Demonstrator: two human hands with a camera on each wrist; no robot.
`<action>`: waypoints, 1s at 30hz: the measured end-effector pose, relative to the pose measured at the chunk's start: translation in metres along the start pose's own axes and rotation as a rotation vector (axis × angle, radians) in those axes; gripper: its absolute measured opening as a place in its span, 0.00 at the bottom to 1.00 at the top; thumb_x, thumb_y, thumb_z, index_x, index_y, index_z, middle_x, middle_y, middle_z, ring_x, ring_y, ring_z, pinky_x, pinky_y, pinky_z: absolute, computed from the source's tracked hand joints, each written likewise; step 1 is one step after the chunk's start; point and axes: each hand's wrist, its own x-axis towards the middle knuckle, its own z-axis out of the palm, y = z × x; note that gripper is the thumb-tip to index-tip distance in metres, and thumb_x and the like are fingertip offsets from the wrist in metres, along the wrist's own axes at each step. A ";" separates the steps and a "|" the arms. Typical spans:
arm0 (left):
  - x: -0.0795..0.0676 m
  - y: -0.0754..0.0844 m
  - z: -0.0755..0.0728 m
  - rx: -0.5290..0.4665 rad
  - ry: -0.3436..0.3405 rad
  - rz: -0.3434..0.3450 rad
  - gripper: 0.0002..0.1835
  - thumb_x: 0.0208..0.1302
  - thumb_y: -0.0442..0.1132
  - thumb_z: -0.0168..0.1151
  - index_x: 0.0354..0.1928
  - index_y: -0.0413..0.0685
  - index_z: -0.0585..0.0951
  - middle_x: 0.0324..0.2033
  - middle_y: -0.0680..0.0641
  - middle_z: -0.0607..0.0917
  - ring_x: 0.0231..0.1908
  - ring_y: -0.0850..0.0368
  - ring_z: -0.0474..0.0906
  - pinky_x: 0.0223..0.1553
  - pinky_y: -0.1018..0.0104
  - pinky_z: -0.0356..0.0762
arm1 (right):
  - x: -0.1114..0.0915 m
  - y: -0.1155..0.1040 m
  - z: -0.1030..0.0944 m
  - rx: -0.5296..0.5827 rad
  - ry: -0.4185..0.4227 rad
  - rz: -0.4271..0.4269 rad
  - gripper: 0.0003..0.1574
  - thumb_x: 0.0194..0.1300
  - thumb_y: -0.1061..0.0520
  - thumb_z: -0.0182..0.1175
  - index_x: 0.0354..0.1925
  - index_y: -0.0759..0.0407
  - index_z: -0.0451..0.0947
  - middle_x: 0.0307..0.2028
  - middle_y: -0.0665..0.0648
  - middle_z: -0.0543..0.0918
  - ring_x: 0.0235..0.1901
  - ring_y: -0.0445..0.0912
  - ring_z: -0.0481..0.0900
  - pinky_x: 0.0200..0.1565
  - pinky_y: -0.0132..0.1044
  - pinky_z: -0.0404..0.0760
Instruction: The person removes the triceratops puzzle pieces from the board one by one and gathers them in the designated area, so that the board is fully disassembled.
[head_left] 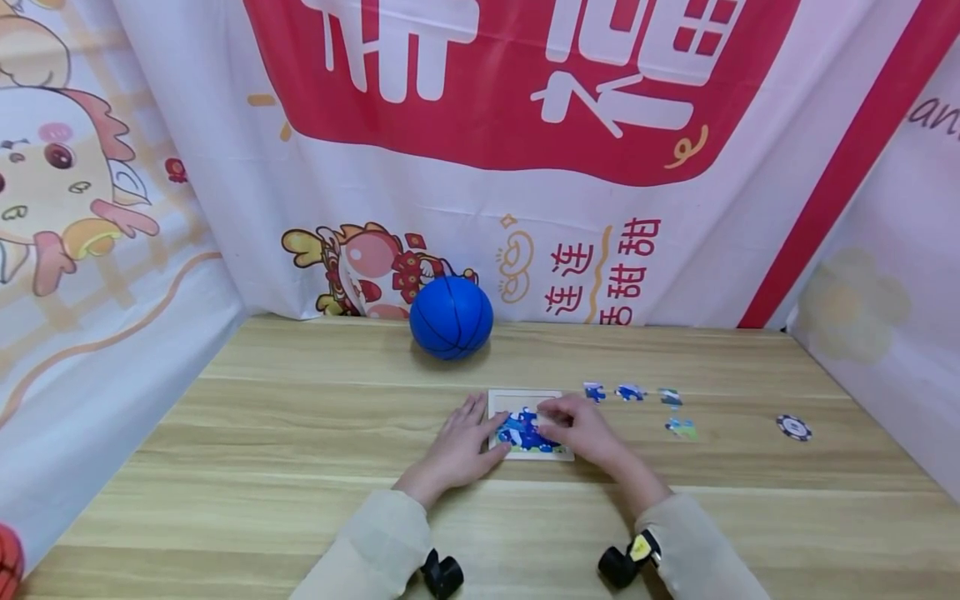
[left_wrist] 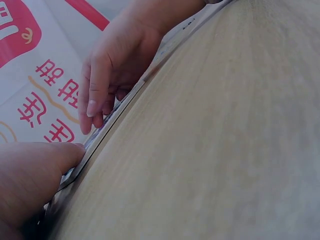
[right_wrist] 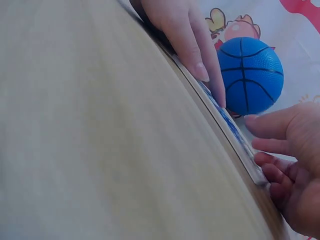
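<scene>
Laid the left hand (head_left: 461, 442) at the left side of the puzzle tray (head_left: 517, 402), with fingers mostly straight and spread, thumb and forefinger reaching onto the tray, and nothing gripped, perhaps to stop it sliding. Held the right hand (head_left: 581, 429) over the tray's right part, with fingers bent and thumb near the forefinger; could not make out whether pinching a piece or merely touching the picture. Had the tray flat on the surface (head_left: 300, 467) between both hands, likely for an easy reach from either side. Saw joined pieces (head_left: 521, 435) across much of its lower part and bare base at upper left. Found three loose pieces (head_left: 631, 392) in a row beyond the right edge and a fourth piece (head_left: 681, 428) nearer, presumably spread apart for easy picking. Noted a poker chip (head_left: 793, 427) farther right and a blue ball (head_left: 451, 318) behind, seemingly out of the way.
</scene>
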 end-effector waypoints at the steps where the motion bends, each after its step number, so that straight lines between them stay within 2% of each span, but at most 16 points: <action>1: 0.000 0.000 0.000 -0.002 -0.001 0.001 0.28 0.61 0.54 0.45 0.61 0.52 0.64 0.63 0.38 0.49 0.62 0.44 0.39 0.58 0.51 0.39 | 0.000 0.000 0.002 -0.024 0.007 -0.018 0.18 0.51 0.59 0.62 0.43 0.62 0.77 0.33 0.53 0.74 0.34 0.45 0.69 0.37 0.38 0.69; 3: 0.000 -0.001 0.000 -0.004 -0.003 0.002 0.28 0.61 0.54 0.45 0.61 0.52 0.63 0.63 0.38 0.49 0.62 0.44 0.39 0.58 0.51 0.38 | 0.000 0.001 0.005 -0.063 0.022 -0.035 0.18 0.49 0.58 0.64 0.42 0.61 0.78 0.33 0.52 0.74 0.34 0.45 0.69 0.36 0.39 0.69; 6: -0.001 -0.001 0.001 -0.006 -0.006 0.003 0.27 0.61 0.54 0.45 0.61 0.52 0.63 0.63 0.39 0.49 0.62 0.44 0.38 0.59 0.51 0.38 | 0.000 0.001 0.008 -0.092 0.036 -0.006 0.19 0.48 0.57 0.65 0.42 0.58 0.78 0.33 0.50 0.72 0.34 0.44 0.68 0.36 0.38 0.68; 11: -0.001 -0.001 0.001 -0.004 -0.006 0.004 0.27 0.61 0.54 0.45 0.61 0.53 0.64 0.63 0.39 0.49 0.62 0.44 0.38 0.59 0.51 0.38 | -0.002 -0.003 0.010 -0.102 0.040 0.050 0.20 0.48 0.57 0.65 0.43 0.55 0.77 0.34 0.49 0.71 0.35 0.45 0.65 0.37 0.40 0.66; 30: 0.000 0.000 0.000 0.017 0.000 0.000 0.27 0.60 0.56 0.46 0.60 0.54 0.65 0.63 0.40 0.51 0.62 0.44 0.40 0.58 0.51 0.40 | 0.001 -0.005 0.016 -0.138 0.040 0.077 0.14 0.52 0.59 0.61 0.40 0.53 0.75 0.34 0.49 0.70 0.37 0.46 0.64 0.39 0.40 0.66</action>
